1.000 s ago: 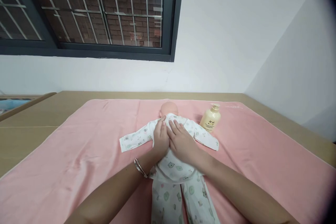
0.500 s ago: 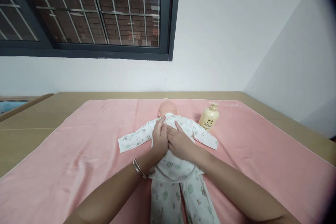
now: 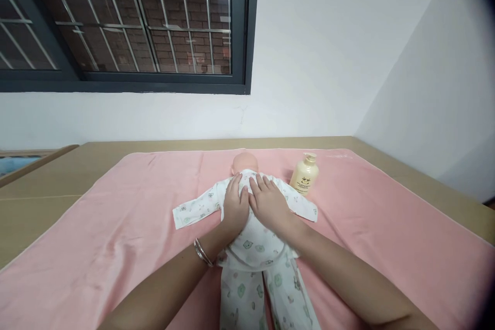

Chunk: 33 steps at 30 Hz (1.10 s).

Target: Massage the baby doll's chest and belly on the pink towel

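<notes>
Both hands, left hand (image 3: 234, 205) and right hand (image 3: 269, 203), lie open and flat, gripping nothing, smoothing the doll (image 3: 247, 216) mid-blanket (image 3: 116, 216), near the far edge; next seems gentle, even pressing.

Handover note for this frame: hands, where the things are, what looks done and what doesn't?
Left hand: flat and open on the doll's chest, holding nothing.
Right hand: flat and open beside it, fingers toward the neck.
Doll lies face-up on the pink towel, head away, sleeves spread.
Lotion bottle stands upright beside the doll's arm, untouched.
Done: doll is dressed in top and trousers.
Left: cannot tell.
</notes>
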Tool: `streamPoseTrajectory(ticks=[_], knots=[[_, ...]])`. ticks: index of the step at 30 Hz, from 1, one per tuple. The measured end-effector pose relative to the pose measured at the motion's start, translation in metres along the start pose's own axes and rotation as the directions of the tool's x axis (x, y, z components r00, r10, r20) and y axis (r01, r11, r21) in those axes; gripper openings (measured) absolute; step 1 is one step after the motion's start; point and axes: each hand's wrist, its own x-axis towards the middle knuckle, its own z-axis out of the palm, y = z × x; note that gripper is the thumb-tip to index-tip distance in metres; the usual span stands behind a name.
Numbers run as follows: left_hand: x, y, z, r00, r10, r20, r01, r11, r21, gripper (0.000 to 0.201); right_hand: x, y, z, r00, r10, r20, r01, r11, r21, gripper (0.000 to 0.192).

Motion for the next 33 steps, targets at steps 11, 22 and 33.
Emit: streamPoseTrajectory(ticks=[11,22,33], knots=[[-0.002,-0.007,0.000,0.989,0.099,0.109,-0.115,0.981,0.158,0.043,0.021,0.027,0.000,0.991,-0.090,0.101,0.058,0.958,0.282,0.054],[0.034,-0.015,-0.011,0.958,0.036,0.286,-0.127,0.944,0.305,0.042,-0.002,-0.002,-0.004,0.998,0.023,0.052,-0.023,1.000,-0.001,0.053],[0.013,-0.002,-0.010,0.947,0.191,0.258,-0.296,0.832,0.469,0.042,0.034,0.043,0.002,0.987,0.087,0.136,-0.115,0.969,0.217,0.068]])
